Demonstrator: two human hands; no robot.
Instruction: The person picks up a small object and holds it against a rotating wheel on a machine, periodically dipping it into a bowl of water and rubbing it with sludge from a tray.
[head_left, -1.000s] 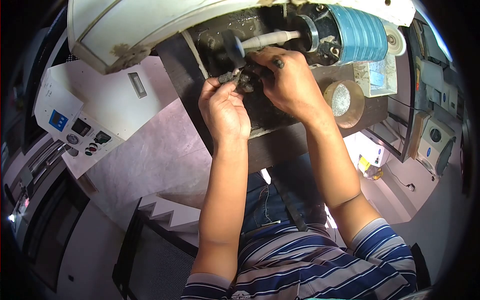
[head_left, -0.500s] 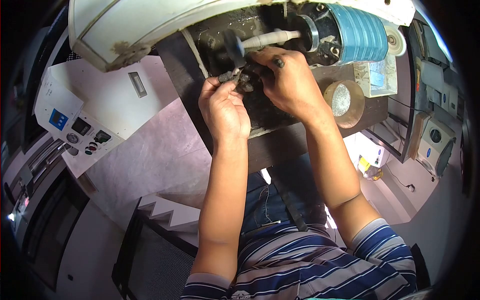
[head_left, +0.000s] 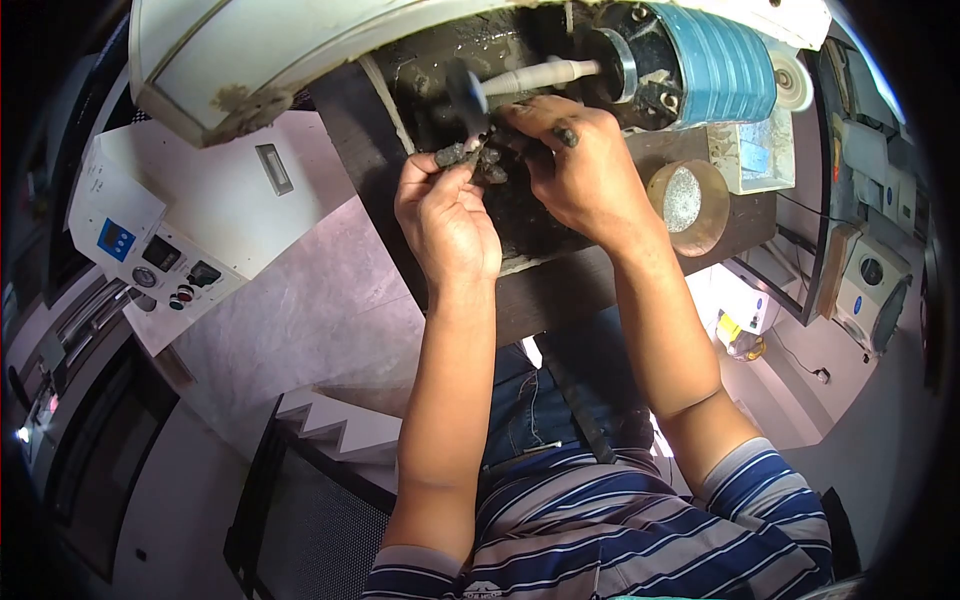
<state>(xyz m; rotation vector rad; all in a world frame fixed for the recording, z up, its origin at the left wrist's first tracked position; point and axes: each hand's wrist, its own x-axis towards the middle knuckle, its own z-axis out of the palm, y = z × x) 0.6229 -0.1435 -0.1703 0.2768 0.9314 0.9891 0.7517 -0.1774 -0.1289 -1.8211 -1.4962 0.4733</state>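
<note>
A dark polishing wheel sits on the end of a pale tapered spindle, driven by a blue ribbed motor. Just below the wheel, my left hand is closed, its fingertips pinching a small item at the wheel's lower edge; dark paste hides what it is. My right hand is curled beside it, under the spindle, with dark paste on its fingers. Its fingertips meet near the same spot, and whatever they grip is hidden.
A round bowl of whitish granules stands right of my right hand, in front of a pale plastic box. A white cover overhangs the wheel. A white control panel cabinet is at left, beside the dark bench edge.
Both hands stay at the wheel. My right hand has shifted slightly to the right, and my left fingers have moved a touch. The white cover's edge appears slightly farther left.
</note>
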